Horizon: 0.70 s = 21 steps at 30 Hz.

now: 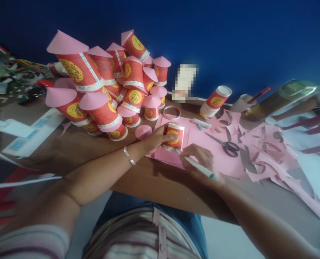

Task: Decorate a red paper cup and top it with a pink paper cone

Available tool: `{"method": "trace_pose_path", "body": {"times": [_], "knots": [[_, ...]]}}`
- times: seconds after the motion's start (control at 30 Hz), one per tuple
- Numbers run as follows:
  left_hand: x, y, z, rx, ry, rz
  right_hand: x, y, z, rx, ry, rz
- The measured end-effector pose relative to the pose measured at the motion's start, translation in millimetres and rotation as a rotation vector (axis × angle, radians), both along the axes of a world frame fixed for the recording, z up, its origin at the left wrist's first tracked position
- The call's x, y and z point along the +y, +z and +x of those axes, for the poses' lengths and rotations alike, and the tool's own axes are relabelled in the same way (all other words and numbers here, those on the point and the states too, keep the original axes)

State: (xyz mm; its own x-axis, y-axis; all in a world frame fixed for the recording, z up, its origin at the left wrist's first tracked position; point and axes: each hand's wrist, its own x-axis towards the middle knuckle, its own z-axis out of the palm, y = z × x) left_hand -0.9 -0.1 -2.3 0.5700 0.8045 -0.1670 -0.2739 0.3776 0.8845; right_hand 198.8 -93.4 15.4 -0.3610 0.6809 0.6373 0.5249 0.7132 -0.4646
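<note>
My left hand (pixel 154 139) is closed around a red paper cup (pixel 173 136) with a yellow round pattern, its thumb across the front. The cup stands over pink paper sheets (pixel 214 153). In my right hand (pixel 200 158) is a white marker (pixel 199 167) with a green end pointing back toward me; its front end is close to the cup's lower rim, and I cannot tell whether it touches. A pink paper disc (pixel 144 132) lies just left of the cup. Black-handled scissors (pixel 230 148) rest on the pink sheets, right of my right hand.
Several red cups with pink cone tops (pixel 100 108) are piled at the left back. Further right are a roll of tape (pixel 172 112), stacked cups (pixel 216 101), a white cup (pixel 242 103) holding a red pen, and pink paper scraps (pixel 273 154). A power strip (pixel 34 131) lies at left.
</note>
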Motion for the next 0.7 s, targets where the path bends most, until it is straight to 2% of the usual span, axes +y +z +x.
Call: {"method": "trace_pose_path", "body": {"times": [0.27, 0.7], "knots": [[-0.3, 1.0, 0.0, 0.002, -0.013, 0.015, 0.9, 0.6, -1.1, 0.011, 0.025, 0.005], [0.9, -0.1, 0.9, -0.007, -0.010, 0.005, 1.7, 0.4, -0.5, 0.020, -0.022, 0.047]]}}
